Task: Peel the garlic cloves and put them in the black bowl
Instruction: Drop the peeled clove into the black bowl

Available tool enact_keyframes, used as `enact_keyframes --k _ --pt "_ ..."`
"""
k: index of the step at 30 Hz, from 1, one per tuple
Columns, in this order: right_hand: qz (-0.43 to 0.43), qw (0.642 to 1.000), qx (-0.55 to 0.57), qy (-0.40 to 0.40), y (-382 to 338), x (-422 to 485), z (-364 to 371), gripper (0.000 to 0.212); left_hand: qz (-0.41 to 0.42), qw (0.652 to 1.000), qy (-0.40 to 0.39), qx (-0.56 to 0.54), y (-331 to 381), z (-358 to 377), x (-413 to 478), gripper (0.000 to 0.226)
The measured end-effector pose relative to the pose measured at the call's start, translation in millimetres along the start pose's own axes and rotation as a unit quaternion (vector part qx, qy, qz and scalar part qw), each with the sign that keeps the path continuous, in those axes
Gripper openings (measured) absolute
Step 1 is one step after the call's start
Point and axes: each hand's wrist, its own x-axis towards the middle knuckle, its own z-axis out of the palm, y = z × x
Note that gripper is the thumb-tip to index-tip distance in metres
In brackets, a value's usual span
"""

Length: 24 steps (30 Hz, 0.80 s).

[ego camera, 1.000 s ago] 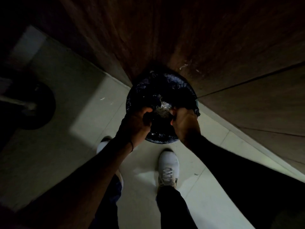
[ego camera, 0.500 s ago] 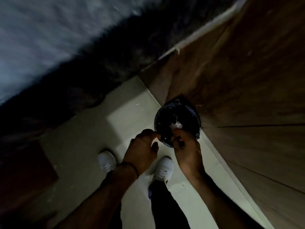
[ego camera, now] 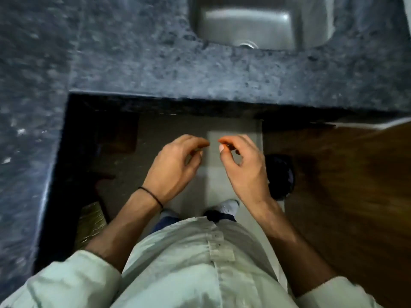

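The person holds both hands in the air above the pale tiled floor [ego camera: 178,125], below the near edge of a speckled grey stone counter [ego camera: 155,70]. The left hand [ego camera: 175,165] has its fingers loosely curled and slightly apart, gripping nothing. The right hand [ego camera: 244,167] brings thumb and forefinger tips almost together; whether they pinch anything cannot be told. A black round container [ego camera: 281,174] stands on the floor beside the brown wooden cabinet door [ego camera: 344,174], partly hidden behind the right hand, below its fingers.

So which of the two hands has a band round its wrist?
The left hand: a thin black band circles its wrist, while the right hand has a bare wrist.
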Motion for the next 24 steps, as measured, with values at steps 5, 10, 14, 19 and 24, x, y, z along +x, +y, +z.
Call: enact_keyframes --k 5,10,14,19,24 --pt "-0.066 0.99 0.084 -0.095 -99 3 71 0.013 -0.023 0.985 0.17 -0.028 -42 -89 -66 0.025" --pt "-0.118 0.969 0.107 -0.189 -170 14 148 0.014 -0.077 0.95 0.298 -0.052 -91 -148 -118 0.022" --pt "-0.134 0.948 0.108 -0.266 -210 26 205 0.013 -0.152 0.907 0.386 -0.068 -128 -177 -144 0.022" --pt "-0.149 0.918 0.106 -0.351 -237 45 276 0.013 -0.24 0.847 0.466 -0.086 -168 -195 -161 0.022" --pt "-0.184 0.867 0.095 -0.454 -253 71 340 0.013 -0.333 0.781 0.521 -0.085 -196 -198 -166 0.024"
